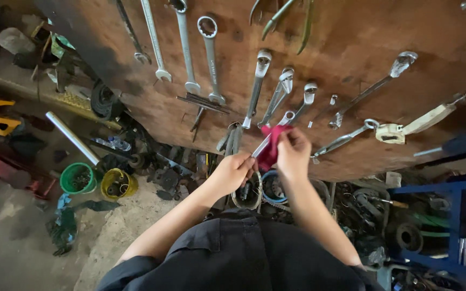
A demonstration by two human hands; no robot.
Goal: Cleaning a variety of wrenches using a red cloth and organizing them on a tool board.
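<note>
Hands (233, 172) rub wrench (271, 137) with cloth (269, 153) above parts-filled tub (247, 195).

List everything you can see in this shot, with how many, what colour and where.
Wooden board: one, brown, filling the upper frame.
Wrenches and spanners: about a dozen, silver metal, hanging on the board.
Pliers: one pair, greenish handles, top centre of the board.
Held wrench: one, silver, gripped at its lower end by the left hand.
Rag: one, pink-red, pressed against the held wrench.
Green bucket: one, on the floor at left.
Yellow bucket: one, beside the green bucket.
Metal pipe: one, silver, leaning at left.
Blue rack: one, lower right, holding sockets.
Scrap parts: many, dark, below the board.
Left hand: one, holding the wrench.
Right hand: one, holding the rag.
</note>
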